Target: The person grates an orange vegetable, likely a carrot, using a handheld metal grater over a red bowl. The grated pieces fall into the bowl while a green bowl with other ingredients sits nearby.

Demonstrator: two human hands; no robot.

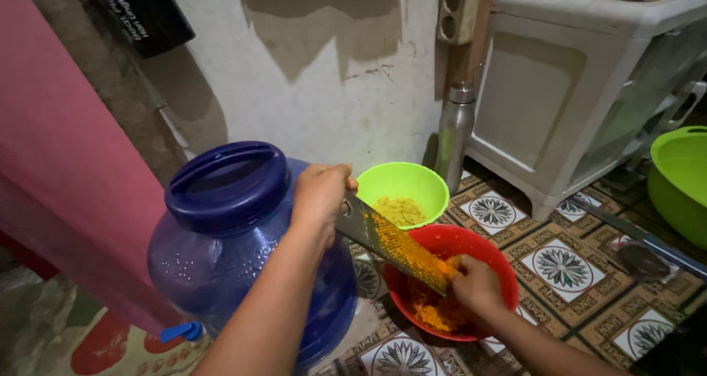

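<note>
Your left hand [320, 192] is gripping the top of the metal grater [394, 245], slanted down into the red bowl [490, 254], while your right hand [477, 284] presses something small and orange against it over that bowl, just in front of the green bowl [412, 181].

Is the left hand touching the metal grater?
Touching: the head view shows the left hand wrapped around the top end of the grater.

A large translucent blue plastic water jug [228, 243] with a dark blue screw cap stands on the patterned floor tiles [563, 267]. Right of the jug, against the stained white wall [324, 59], stands a slim stainless-steel bottle [454, 136]. Further right of the jug sit a white plastic cabinet [589, 89] and a lime-green plastic basin [681, 181]. A pink curtain [59, 170] hangs to the jug's left.
</note>
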